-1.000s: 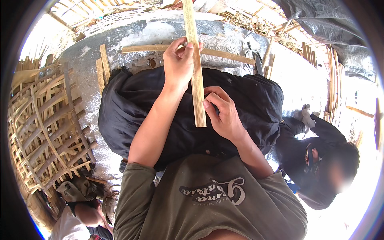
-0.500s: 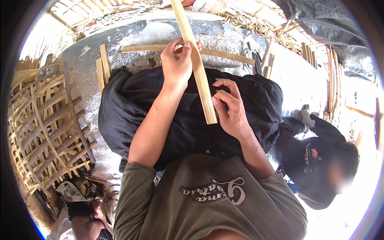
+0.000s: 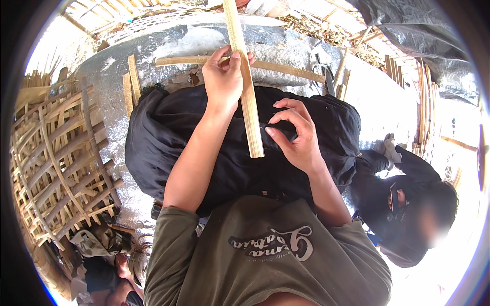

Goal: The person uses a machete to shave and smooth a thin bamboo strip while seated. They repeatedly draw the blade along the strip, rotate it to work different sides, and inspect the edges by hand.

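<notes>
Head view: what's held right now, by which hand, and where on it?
Left hand grips the long flat pale bamboo strip around its middle stretch. Right hand pinches a small dark tool beside the strip's lower end; what it is cannot be told.

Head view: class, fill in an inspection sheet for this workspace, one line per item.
Surface: silvery sheet on the ground; black cloth over the lap.
Job's things: long bamboo strip, upright over the lap.
Clutter: loose bamboo strips; woven bamboo lattice on the left.
Grippers: left hand grips the strip; right hand pinches beside its lower end.
Cables: nothing seen.
Surroundings: another person in dark clothes on the right.
</notes>
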{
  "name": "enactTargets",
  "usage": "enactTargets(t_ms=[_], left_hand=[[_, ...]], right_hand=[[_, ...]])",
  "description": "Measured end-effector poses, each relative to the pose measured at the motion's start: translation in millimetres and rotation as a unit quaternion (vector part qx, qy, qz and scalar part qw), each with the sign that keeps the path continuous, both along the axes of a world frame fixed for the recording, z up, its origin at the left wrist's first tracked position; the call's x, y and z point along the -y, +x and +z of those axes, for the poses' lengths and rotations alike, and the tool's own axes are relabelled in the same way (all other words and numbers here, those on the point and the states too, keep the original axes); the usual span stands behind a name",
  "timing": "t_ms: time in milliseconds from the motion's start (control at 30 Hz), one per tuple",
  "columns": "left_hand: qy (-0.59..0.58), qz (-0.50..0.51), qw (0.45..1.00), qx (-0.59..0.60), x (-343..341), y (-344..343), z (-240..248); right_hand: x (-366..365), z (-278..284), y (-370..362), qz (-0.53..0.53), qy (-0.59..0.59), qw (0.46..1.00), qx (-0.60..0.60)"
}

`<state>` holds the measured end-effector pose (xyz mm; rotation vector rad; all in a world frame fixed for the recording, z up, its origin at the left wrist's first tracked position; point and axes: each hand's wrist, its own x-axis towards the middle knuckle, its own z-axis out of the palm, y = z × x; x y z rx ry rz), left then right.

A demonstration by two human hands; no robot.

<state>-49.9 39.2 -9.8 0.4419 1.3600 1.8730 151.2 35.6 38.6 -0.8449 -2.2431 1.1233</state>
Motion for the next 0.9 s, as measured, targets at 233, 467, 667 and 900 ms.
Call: enactTargets(t_ms=[233, 467, 667, 900], left_hand=[[0.011, 0.0, 1.0, 0.014, -1.2, 1.2, -2.3], [0.011, -0.003, 1.0, 0.026, -1.8, 1.8, -3.0], [0.018, -0.003, 0.999, 0.031, -1.9, 1.9, -3.8], [0.003, 0.002, 1.0, 0.025, -2.1, 0.5, -4.0]], right_hand=[[2.4, -18.6, -0.7, 0.01, -0.133, 0.988, -0.071], [4.2, -38.0, -3.2, 0.02, -0.134, 0.985, -0.109], [6.6, -41.9, -7.7, -0.013, -0.172, 0.98, -0.104], [2.6, -40.7, -4.4, 0.001, -0.119, 0.99, -0.08]])
